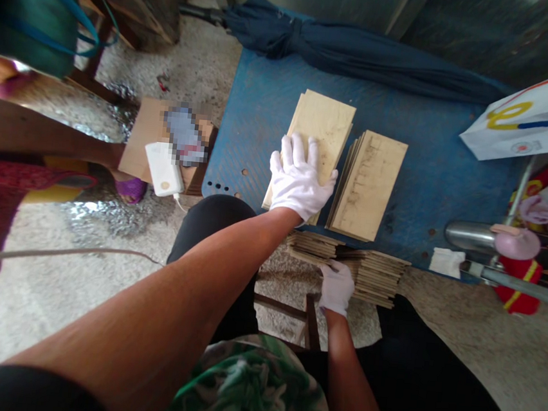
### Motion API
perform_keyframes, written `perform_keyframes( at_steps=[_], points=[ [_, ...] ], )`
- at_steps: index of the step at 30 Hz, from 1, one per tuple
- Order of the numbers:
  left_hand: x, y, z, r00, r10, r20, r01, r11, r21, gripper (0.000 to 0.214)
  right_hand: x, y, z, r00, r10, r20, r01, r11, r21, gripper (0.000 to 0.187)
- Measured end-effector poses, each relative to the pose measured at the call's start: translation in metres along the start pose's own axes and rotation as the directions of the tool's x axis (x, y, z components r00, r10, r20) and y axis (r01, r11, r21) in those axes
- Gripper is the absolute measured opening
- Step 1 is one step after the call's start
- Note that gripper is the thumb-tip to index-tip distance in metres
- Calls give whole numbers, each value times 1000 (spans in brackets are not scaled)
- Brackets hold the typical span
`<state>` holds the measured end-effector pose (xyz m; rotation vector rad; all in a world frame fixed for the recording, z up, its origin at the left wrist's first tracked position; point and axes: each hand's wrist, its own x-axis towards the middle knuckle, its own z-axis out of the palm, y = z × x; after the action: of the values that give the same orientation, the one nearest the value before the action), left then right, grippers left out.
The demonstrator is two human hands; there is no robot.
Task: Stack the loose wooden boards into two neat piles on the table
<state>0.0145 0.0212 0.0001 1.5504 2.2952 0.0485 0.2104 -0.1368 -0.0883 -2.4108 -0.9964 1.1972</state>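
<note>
A blue table point(258, 113) carries a left stack point(324, 116) and a right stack point(373, 186) of thin boards; lower boards point(381, 277) sit by its near edge. Each should be light, stiff, best held by opposite edges. The left hand point(302, 179) spreads its fingers over the left stack; the right hand point(337, 288) meets the lower boards, grip unclear.

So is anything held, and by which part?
Left hand lies spread across the near half of the left board stack, no clear grip. Right hand is at the lower boards; its grip cannot be told.
</note>
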Motion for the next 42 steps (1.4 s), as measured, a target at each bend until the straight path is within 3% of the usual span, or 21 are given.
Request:
perform_keyframes(
  at_steps=[7, 11, 16, 18, 21, 27, 29, 32, 35, 38, 42],
  points=[
    [0, 1, -1, 1000, 2, 11, -2, 1000, 30, 81, -7, -19, -13, 1000, 7, 15, -6, 1000, -29, 32],
    [1, 0, -1, 1000, 13, 7, -14, 999, 44, 81, -4, -32, -23, 994, 51, 96, -27, 971, -236, 30],
    [1, -1, -1, 1000, 10, 13, -11, 998, 61, 80, 4, -60, -36, 946, 65, 319, 118, 843, -524, 24],
    [1, -1, -1, 1000, 10, 14, -11, 998, 57, 79, 6, -73, -39, 933, 80, 351, 154, 793, -590, 25],
    [0, -1, -2, 1000, 14, 12, -15, 998, 53, 78, 8, -95, -48, 950, 44, 310, 173, 752, -637, 34],
    [1, -2, -1, 1000, 16, 0, -16, 998, 57, 81, 28, -150, -79, 978, -163, 127, 207, 801, -563, 44],
    [2, -2, 0, 1000, 15, -9, -15, 998, 66, 81, 40, -167, -83, 969, -241, 46, 222, 781, -583, 60],
    [3, -3, 1, 1000, 7, -21, -5, 997, 82, 81, 60, -187, -73, 942, -333, -40, 245, 765, -595, 93],
    [3, -3, 2, 999, -2, -46, 6, 995, 99, 81, 78, -202, -50, 899, -436, -31, 344, 749, -567, 112],
    [3, -3, 2, 996, -3, -84, 13, 994, 113, 80, 91, -210, -22, 885, -465, -35, 375, 753, -541, 120],
    [2, -2, 1, 995, -5, -95, 17, 992, 123, 80, 100, -210, 9, 911, -401, -96, 283, 778, -560, 123]
  ],
)
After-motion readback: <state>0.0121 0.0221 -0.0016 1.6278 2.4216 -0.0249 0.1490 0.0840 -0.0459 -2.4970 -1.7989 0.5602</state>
